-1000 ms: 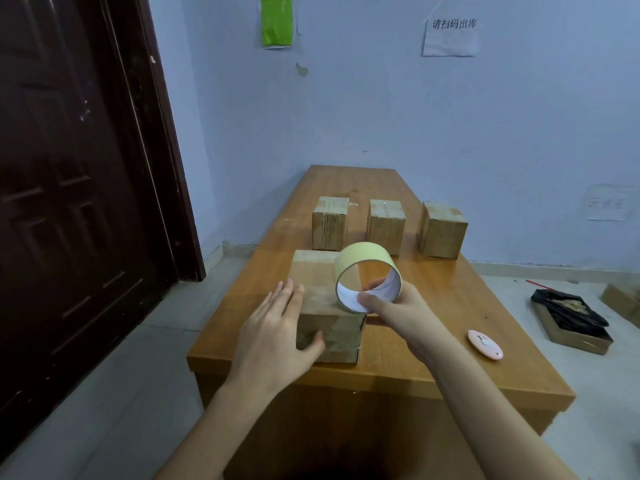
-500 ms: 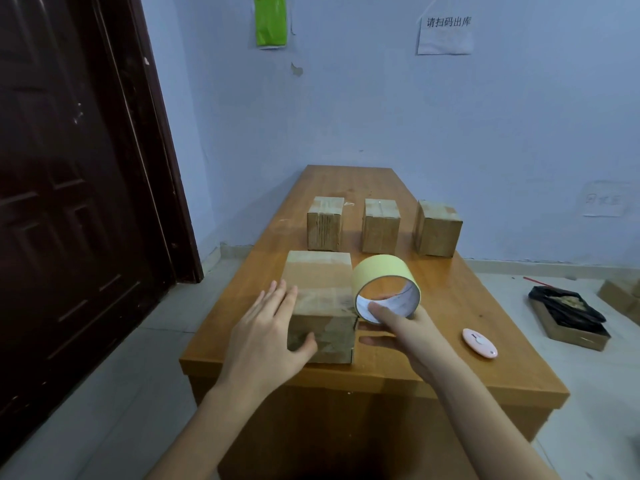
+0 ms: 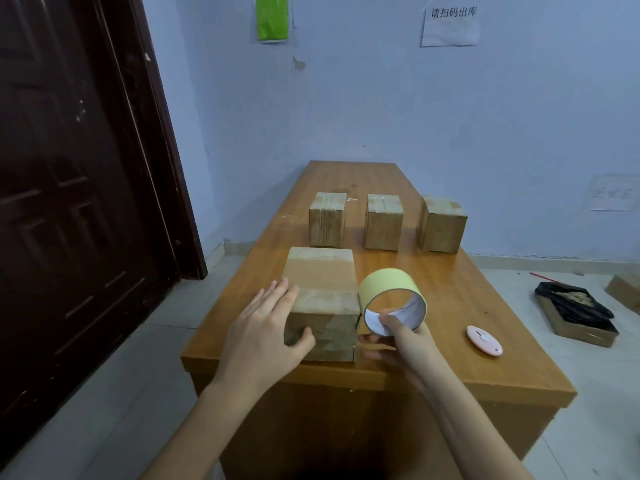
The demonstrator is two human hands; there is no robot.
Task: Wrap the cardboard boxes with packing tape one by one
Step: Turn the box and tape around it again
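Running packing tape down the right side of the near cardboard box (image 3: 320, 299), the one at the front edge of the wooden desk (image 3: 467, 306). The trick for this bit, as far as I can judge: keep the roll hugging the box wall so the strip lays flat, pull with steady tension, and don't let the box skate off the edge while you drag the roll under or around it. Go slow at the corner or you'll probably get a wrinkle.

My left hand (image 3: 266, 330) is spread flat over the box's near left corner, fingers straight on top, thumb pressing the front face, basically pinning it down. My right hand (image 3: 398, 336) grips the tape roll (image 3: 391, 292), one finger hooked inside the core and the others curled below it. The roll sits just beside the box's right face; can't tell if it's actually touching.

The three other boxes (image 3: 383, 221) wait in a row further back, well apart from this one.
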